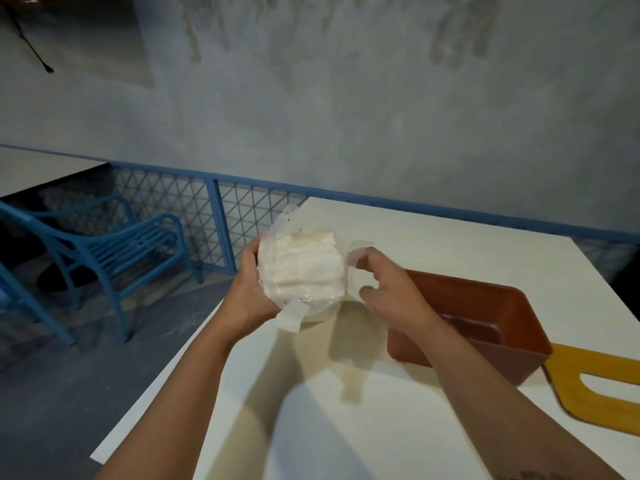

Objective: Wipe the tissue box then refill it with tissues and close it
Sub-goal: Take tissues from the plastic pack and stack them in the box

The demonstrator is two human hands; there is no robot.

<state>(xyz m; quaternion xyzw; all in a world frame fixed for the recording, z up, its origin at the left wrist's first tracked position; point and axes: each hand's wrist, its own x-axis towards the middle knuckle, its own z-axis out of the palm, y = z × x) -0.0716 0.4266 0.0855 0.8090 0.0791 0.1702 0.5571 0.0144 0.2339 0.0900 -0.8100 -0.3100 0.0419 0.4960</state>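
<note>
A pack of white tissues (299,268) in clear plastic wrap is held above the white table (346,393). My left hand (249,289) cups the pack from the left and below. My right hand (384,282) pinches a loose flap of the plastic wrap at the pack's right side. The brown tissue box (498,327) stands open on the table to the right, partly behind my right forearm; its inside looks empty where I can see it. Its yellow wooden lid (602,386), with a long slot, lies flat at the box's right end.
The table's left edge runs diagonally below my left arm, with dark floor beyond it. A blue slatted chair (114,251) stands at the left by a blue mesh railing (214,216). A grey wall rises behind.
</note>
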